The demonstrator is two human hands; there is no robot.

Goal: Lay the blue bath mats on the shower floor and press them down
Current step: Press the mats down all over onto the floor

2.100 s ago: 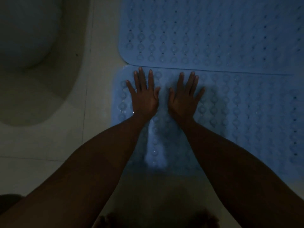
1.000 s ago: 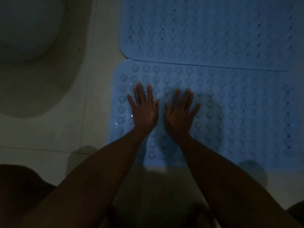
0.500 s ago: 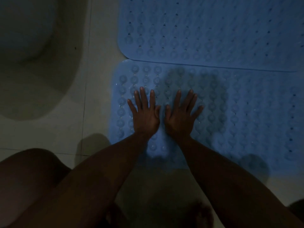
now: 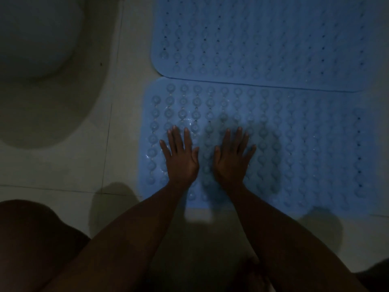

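Note:
Two blue bath mats lie flat on the pale tiled floor, edge to edge. The far mat (image 4: 263, 43) fills the upper right; its near edge slightly overlaps the near mat (image 4: 305, 144), which is covered in round bumps and small holes. My left hand (image 4: 181, 157) rests palm down on the near mat's left part, fingers spread. Beside it, a small gap apart, my right hand (image 4: 231, 159) lies palm down in the same way. Neither hand holds anything. The light is dim.
A white toilet base (image 4: 42, 102) stands at the upper left, about a tile's width from the mats. Pale floor tiles (image 4: 73, 169) surround the mats. My knee (image 4: 31, 239) shows at the lower left.
Both hands have slid along the near mat toward me, from near its far edge to its middle, and have moved slightly apart. My left knee has come into view.

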